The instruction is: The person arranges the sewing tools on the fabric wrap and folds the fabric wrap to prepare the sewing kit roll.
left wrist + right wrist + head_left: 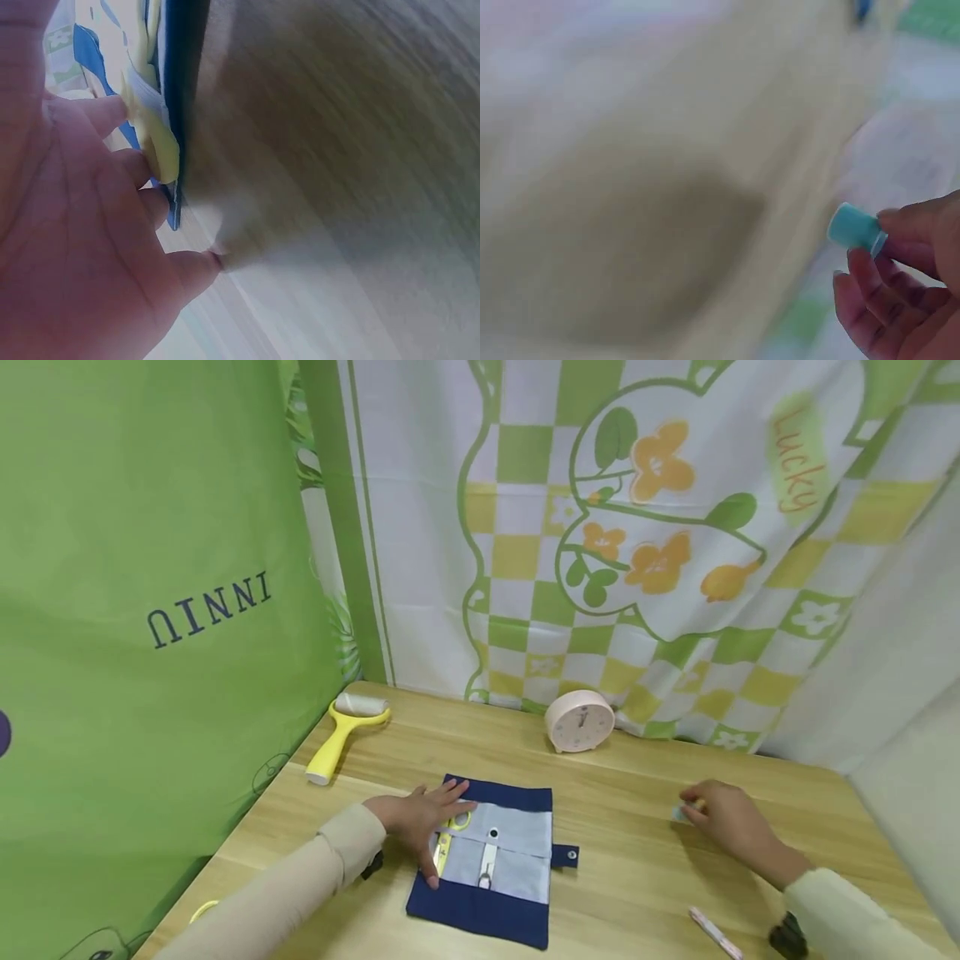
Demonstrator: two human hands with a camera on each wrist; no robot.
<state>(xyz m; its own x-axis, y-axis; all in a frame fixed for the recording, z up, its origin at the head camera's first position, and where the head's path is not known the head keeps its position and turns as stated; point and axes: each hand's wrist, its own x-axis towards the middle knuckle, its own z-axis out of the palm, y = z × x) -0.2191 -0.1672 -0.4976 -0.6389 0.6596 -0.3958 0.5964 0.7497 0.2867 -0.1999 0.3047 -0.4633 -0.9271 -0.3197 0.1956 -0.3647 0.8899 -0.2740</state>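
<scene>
On the table, an unfolded fabric pouch (480, 914) with navy ends and a light grey middle lies in front of me. Yellow-handled scissors (444, 852) sit in its left side, and a small white tool (489, 860) is tucked in the centre. My left hand (416, 822) rests with spread fingers on the pouch's left edge, partly over the scissors. Off to the right, above the table, my right hand (738, 827) pinches a small teal cylinder (853, 227) with pale rims, perhaps a thread spool, between thumb and fingertips.
A yellow lint roller (337, 743) lies at the back left. The pink clock (580, 721) stands near the curtain. Close to my right sleeve is a thin pinkish stick (714, 932). A snap strap (565, 857) sticks out from the pouch's right side.
</scene>
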